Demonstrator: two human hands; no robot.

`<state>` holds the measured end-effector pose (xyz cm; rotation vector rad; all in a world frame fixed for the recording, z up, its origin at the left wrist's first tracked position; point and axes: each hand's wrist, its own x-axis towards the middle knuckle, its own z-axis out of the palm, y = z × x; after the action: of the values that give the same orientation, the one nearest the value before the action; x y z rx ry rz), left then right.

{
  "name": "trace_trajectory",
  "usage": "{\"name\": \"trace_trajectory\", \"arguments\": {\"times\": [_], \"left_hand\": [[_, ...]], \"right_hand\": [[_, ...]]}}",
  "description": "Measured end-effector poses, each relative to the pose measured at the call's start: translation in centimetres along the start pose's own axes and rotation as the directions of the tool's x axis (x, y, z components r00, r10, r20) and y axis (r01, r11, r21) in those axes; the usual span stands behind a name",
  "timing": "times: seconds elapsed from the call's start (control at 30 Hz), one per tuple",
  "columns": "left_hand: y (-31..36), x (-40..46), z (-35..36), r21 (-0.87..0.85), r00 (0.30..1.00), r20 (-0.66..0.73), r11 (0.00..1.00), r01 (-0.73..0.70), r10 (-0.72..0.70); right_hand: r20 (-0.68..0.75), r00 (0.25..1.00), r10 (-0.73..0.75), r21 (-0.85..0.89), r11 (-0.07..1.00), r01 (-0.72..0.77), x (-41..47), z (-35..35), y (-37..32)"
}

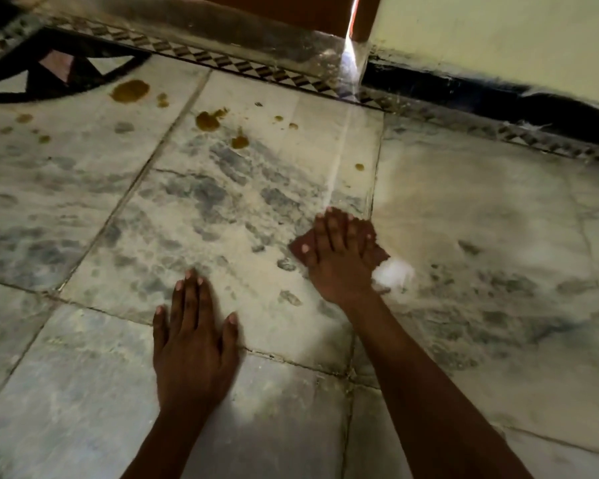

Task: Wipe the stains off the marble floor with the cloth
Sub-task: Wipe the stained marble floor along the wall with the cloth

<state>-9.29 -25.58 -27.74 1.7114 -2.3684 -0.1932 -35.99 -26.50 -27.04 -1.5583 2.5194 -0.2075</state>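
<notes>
Item one, the marble floor (222, 216): pale slabs with grey mottling, dark joints between them; we take the largest stain (129, 91), a brown-yellow blot, as our landmark.

Item two, the smaller stains (208, 119): a scatter of the same colour, lying beside the largest stain and on the slab just nearer us from it; one lone drop (359, 167) sits farther along, toward the wall side; all look unwiped.

Item three, the cloth (377, 252): dark reddish, flat on the floor, well apart from the largest stain, nearer us and toward the wall side; a white piece (393, 271) shows at its near edge, and we cannot tell whether it belongs to the cloth.

Item four, the right hand (338, 254): palm down on the cloth, fingers (332, 226) straight and laid together, pressing rather than clutching.

Item five, the left hand (192, 344): flat on bare marble, nearer us than the cloth and apart from it; fingers stretched out, holding nothing.

Item six, the patterned border strip (256, 69): a diamond band running along the far side of the largest stain; beyond it a black skirting (464, 95) under a pale wall (498, 32).
</notes>
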Motion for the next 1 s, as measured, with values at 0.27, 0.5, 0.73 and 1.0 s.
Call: {"name": "trace_trajectory", "arguments": {"times": [0.27,0.5,0.73,1.0], "left_hand": [[0.3,0.4,-0.7,-0.039,1.0,0.003,0.999,0.018,-0.018],[0.3,0.8,-1.6,-0.102,0.995,0.064,0.991,0.086,-0.08],[0.4,1.1,-2.0,-0.123,0.989,0.118,0.987,0.1,-0.086],[0.5,1.2,-1.9,-0.131,0.993,0.06,0.986,0.107,-0.1]], "right_hand": [[0.088,0.994,0.059,0.03,0.998,-0.062,-6.5,-2.7,7.0],[0.109,0.985,0.132,-0.192,0.975,-0.109,1.6,-2.2,-0.5],[0.42,0.846,-0.329,-0.133,0.9,0.416,-0.3,-3.8,4.7],[0.099,0.99,-0.099,-0.096,0.989,0.109,1.4,-1.0,1.2]]}}
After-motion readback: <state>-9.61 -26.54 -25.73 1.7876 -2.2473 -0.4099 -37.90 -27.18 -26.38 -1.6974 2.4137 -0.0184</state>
